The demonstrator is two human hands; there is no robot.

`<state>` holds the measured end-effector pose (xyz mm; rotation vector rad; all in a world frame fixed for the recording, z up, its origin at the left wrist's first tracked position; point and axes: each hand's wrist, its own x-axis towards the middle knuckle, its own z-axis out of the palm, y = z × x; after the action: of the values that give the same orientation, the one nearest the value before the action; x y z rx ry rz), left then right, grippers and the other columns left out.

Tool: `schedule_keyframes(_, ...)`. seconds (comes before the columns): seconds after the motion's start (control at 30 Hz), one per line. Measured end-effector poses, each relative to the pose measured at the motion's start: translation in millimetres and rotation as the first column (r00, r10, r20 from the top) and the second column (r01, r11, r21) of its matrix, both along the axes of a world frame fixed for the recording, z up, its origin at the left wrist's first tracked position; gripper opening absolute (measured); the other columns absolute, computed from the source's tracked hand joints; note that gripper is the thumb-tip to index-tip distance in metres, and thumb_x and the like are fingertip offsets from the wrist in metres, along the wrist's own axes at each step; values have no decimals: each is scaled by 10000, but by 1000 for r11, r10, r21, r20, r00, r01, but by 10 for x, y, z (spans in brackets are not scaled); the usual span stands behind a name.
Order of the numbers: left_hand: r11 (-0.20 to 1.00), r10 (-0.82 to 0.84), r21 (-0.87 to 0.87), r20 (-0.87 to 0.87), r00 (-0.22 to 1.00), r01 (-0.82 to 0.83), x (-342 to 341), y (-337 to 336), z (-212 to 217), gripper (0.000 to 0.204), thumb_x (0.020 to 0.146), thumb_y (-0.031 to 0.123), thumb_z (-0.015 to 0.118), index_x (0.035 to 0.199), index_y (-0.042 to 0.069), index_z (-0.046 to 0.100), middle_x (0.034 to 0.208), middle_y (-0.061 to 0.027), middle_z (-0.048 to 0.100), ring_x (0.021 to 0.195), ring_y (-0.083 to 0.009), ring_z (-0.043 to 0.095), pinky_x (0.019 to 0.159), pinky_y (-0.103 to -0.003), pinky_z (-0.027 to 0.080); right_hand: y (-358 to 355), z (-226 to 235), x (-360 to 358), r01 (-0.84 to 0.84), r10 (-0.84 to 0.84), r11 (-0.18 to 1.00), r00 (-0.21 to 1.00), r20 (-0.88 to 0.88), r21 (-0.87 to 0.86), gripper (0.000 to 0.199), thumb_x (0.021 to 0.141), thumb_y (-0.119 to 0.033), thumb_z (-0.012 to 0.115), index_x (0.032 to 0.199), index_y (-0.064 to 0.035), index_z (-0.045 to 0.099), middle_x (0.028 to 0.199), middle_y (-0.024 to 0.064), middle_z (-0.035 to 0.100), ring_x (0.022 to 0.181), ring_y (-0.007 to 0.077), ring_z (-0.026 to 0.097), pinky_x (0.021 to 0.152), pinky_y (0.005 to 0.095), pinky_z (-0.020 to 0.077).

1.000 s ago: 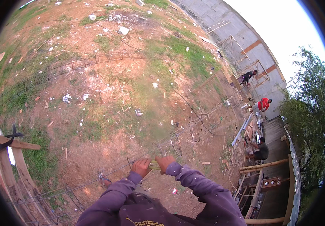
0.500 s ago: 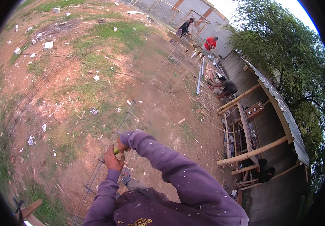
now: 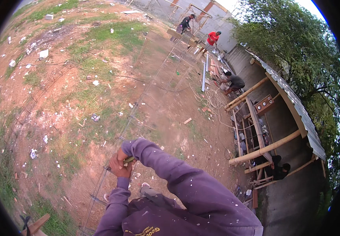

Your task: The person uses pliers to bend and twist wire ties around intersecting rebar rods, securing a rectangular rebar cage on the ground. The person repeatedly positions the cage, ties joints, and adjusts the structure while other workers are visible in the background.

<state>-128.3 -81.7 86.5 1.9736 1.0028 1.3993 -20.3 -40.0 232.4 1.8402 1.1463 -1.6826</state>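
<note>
My left hand [image 3: 119,169] and my right hand [image 3: 122,155] are pressed close together over a long steel rebar cage [image 3: 92,196]. Both have curled fingers. Between them shows a short yellow-green object [image 3: 128,159], and its kind cannot be made out. It sticks out from under my right hand, which seems closed on it. What my left fingers wrap round is hidden. From my hands the cage runs up to the right and down to the lower left, its thin bars joined by cross ties.
Several people work beyond, one in a red shirt [image 3: 213,38] and one crouching [image 3: 233,82]. A bamboo-framed shelter [image 3: 264,154] with a metal roof stands at right, with a speaker box [image 3: 264,105]. A rope [image 3: 216,103] lies coiled. A wooden piece [image 3: 36,225] juts in lower left.
My right hand has shifted down and left, closer over my left hand. The yellow-green object has turned and moved slightly right. The whole view has shifted a little.
</note>
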Motion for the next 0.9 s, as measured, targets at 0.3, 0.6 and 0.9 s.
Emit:
schedule_keyframes(0.3,782,-373,-405,305,876,474,-431,737,180,244,605,137,692,724,26,512,635,-23,486,551,-166,478,506,-338,398,-190,-40,-282,583,-167,453,799,-578,675,644,683,-300,816,1218,-27,586,1315,147,532,1255,228,468,1052,346,352)
schedule_keyframes(0.6,300,-598,-764,316,736,572,-641,1087,20,349,668,121,760,966,66,588,876,-17,566,817,-145,550,701,-286,456,724,-254,-172,312,191,858,542,-818,407,325,707,-103,801,974,32,674,844,120,699,801,204,677,716,300,538)
schedule_keyframes(0.9,796,-248,-394,480,842,459,-278,771,-255,639,733,101,732,1275,6,409,1190,-83,537,1071,-191,545,896,-323,449,492,-678,-614,916,-366,-7,372,-853,402,287,795,-115,756,768,-39,480,613,57,602,531,88,569,448,223,427)
